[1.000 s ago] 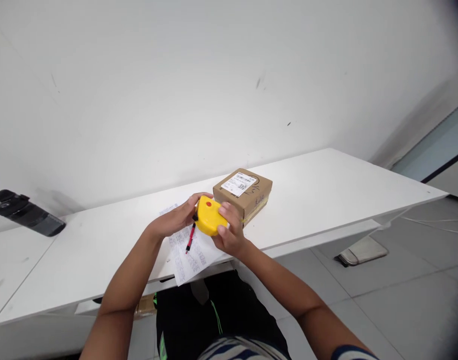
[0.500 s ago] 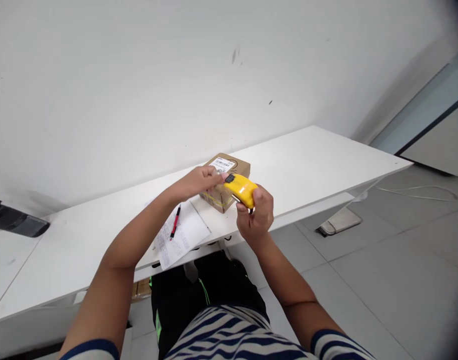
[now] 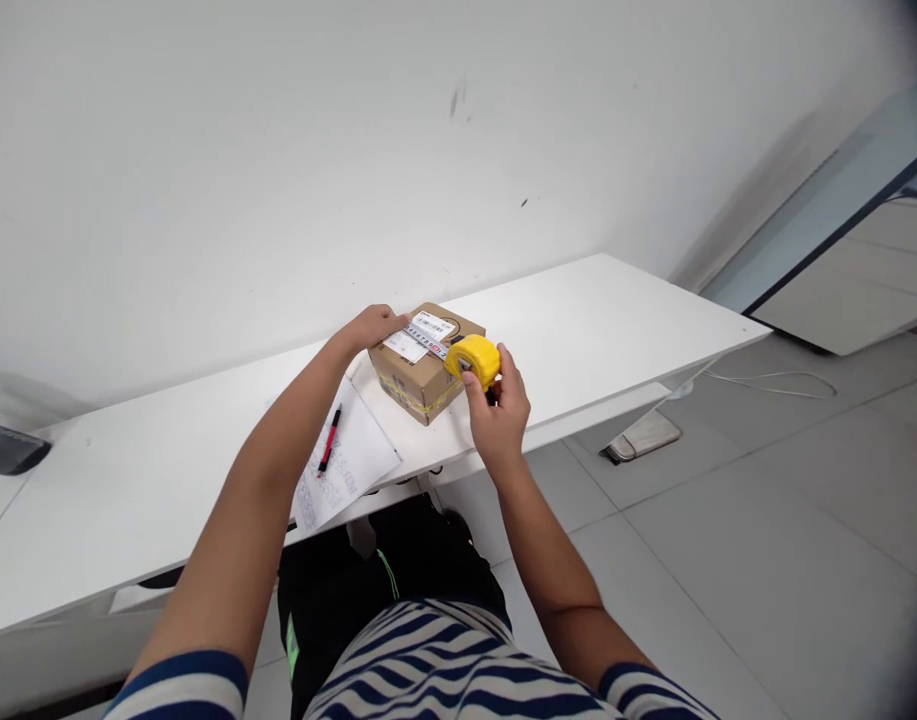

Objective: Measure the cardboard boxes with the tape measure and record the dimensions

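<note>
A yellow tape measure [image 3: 474,358] is gripped in my right hand [image 3: 499,408], at the right side of a small cardboard box [image 3: 420,370]. Its blade [image 3: 426,340], printed with numbers, stretches across the top of the box. At the box's left edge my left hand [image 3: 374,327] holds the blade's free end, its fingertips partly hidden behind the box. White labels [image 3: 433,323] are stuck on the top of the box, and yellow tape [image 3: 409,397] runs round its side.
On the white table [image 3: 563,310], left of the box, lie written paper sheets [image 3: 364,450] with a red and black pen [image 3: 329,440] on them. A black object [image 3: 8,447] stands at the far left. The wall [image 3: 278,150] rises right behind the table.
The blade has been drawn out of the tape measure and now spans the box top. My left hand has moved left to the box's edge, and the yellow case has turned.
</note>
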